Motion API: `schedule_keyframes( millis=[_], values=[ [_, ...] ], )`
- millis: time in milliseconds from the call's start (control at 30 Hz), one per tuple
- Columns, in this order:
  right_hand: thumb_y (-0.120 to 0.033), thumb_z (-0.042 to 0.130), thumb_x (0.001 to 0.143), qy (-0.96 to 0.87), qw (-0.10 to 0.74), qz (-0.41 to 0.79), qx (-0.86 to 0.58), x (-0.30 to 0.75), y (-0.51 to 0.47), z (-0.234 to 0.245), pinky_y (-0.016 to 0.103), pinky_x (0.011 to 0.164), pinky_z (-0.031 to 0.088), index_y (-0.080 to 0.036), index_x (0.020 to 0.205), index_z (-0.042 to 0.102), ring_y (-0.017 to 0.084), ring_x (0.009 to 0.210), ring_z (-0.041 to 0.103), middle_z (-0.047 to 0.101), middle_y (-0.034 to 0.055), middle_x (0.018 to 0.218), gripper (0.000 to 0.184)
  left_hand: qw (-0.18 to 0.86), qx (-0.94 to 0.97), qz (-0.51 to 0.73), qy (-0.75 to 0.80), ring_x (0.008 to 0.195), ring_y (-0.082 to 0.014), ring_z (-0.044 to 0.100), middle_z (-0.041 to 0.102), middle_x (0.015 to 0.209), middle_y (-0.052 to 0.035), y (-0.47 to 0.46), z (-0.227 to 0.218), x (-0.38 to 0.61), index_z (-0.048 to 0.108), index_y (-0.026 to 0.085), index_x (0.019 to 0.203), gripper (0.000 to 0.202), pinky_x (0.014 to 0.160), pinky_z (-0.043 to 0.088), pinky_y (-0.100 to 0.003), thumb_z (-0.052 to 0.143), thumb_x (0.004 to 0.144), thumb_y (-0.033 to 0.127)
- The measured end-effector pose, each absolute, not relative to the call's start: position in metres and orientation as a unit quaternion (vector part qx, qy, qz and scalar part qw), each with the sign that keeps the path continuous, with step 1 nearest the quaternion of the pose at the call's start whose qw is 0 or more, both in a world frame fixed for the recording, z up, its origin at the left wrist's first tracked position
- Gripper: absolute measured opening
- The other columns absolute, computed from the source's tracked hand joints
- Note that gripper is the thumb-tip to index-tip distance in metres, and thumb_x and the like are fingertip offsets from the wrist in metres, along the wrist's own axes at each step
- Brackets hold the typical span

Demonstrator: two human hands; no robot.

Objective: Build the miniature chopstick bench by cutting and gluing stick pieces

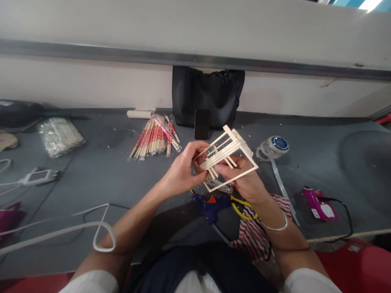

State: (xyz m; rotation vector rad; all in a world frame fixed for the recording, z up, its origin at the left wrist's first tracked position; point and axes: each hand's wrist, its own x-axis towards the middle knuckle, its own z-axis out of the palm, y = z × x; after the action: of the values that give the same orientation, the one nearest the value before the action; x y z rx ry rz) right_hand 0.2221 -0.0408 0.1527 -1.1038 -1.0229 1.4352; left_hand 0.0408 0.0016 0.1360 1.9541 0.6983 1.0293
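Between both hands, above the grey table, I hold a small frame of pale wooden sticks (224, 154), tilted up to the right. My left hand (190, 162) is closed around its left end, thumb and fingers pinching the sticks. From below and to the right, my right hand (244, 179) grips the same frame, the thumb pressed on crosswise sticks and the other fingers partly hidden behind it. Right under the hands lies a blue glue gun (210, 208) with an orange trigger. Yellow-handled pliers or scissors (242, 207) lie partly hidden next to it.
Red-wrapped chopsticks (152, 138) lie in plastic at the back left, near a phone (202, 124) leaning on a black bag (207, 93). A jar (273, 147), a purple box (320, 204) and a striped cloth (253, 234) are rightward. White cables (61, 236) cross the left.
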Motion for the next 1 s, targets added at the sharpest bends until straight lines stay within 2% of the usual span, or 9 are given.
schedule_keyframes(
  millis=[233, 467, 567, 833, 900, 1000],
  values=[
    [-0.030, 0.087, 0.064, -0.411, 0.507, 0.606, -0.454, 0.2238, -0.0410, 0.1477, 0.023, 0.047, 0.037, -0.020, 0.073, 0.072, 0.006, 0.050, 0.041, 0.053, -0.0071, 0.058, 0.020, 0.399, 0.776, 0.406, 0.272, 0.078, -0.0113, 0.055, 0.057, 0.095, 0.0000, 0.0020, 0.1347, 0.0394, 0.051, 0.019, 0.122, 0.044, 0.068, 0.049, -0.025, 0.063, 0.080, 0.012],
    [-0.022, 0.085, 0.060, -0.379, 0.514, 0.618, -0.459, 0.2219, -0.0405, 0.1507, 0.023, 0.050, 0.040, -0.021, 0.071, 0.077, 0.008, 0.053, 0.046, 0.059, -0.0061, 0.057, 0.014, 0.412, 0.771, 0.403, 0.270, 0.076, -0.0113, 0.057, 0.059, 0.094, -0.0004, 0.0021, 0.1329, 0.0398, 0.051, 0.019, 0.122, 0.044, 0.067, 0.050, -0.025, 0.066, 0.081, 0.013],
    [-0.020, 0.086, 0.058, -0.364, 0.524, 0.621, -0.455, 0.2209, -0.0405, 0.1504, 0.025, 0.057, 0.046, -0.022, 0.071, 0.078, 0.009, 0.056, 0.052, 0.064, -0.0053, 0.061, 0.016, 0.413, 0.771, 0.403, 0.271, 0.076, -0.0112, 0.057, 0.059, 0.094, -0.0006, 0.0020, 0.1327, 0.0403, 0.051, 0.019, 0.122, 0.043, 0.066, 0.051, -0.025, 0.065, 0.082, 0.013],
    [-0.027, 0.087, 0.060, -0.359, 0.515, 0.623, -0.466, 0.2219, -0.0416, 0.1459, 0.030, 0.071, 0.054, -0.023, 0.080, 0.080, 0.013, 0.069, 0.064, 0.075, -0.0013, 0.078, 0.022, 0.412, 0.769, 0.407, 0.271, 0.075, -0.0108, 0.057, 0.059, 0.092, 0.0000, 0.0018, 0.1311, 0.0420, 0.053, 0.019, 0.122, 0.041, 0.066, 0.051, -0.025, 0.065, 0.083, 0.015],
    [-0.028, 0.088, 0.060, -0.358, 0.516, 0.623, -0.467, 0.2223, -0.0415, 0.1447, 0.028, 0.069, 0.053, -0.023, 0.081, 0.080, 0.013, 0.068, 0.063, 0.074, -0.0016, 0.077, 0.023, 0.415, 0.766, 0.407, 0.273, 0.075, -0.0106, 0.057, 0.059, 0.093, -0.0001, 0.0019, 0.1309, 0.0424, 0.053, 0.019, 0.121, 0.041, 0.066, 0.050, -0.024, 0.066, 0.083, 0.016],
    [-0.030, 0.088, 0.059, -0.353, 0.510, 0.619, -0.481, 0.2229, -0.0414, 0.1428, 0.026, 0.059, 0.048, -0.023, 0.077, 0.078, 0.010, 0.058, 0.053, 0.067, -0.0036, 0.067, 0.022, 0.424, 0.760, 0.408, 0.277, 0.075, -0.0104, 0.057, 0.060, 0.094, -0.0005, 0.0024, 0.1304, 0.0427, 0.053, 0.019, 0.121, 0.041, 0.066, 0.050, -0.025, 0.067, 0.082, 0.018]
  ],
)
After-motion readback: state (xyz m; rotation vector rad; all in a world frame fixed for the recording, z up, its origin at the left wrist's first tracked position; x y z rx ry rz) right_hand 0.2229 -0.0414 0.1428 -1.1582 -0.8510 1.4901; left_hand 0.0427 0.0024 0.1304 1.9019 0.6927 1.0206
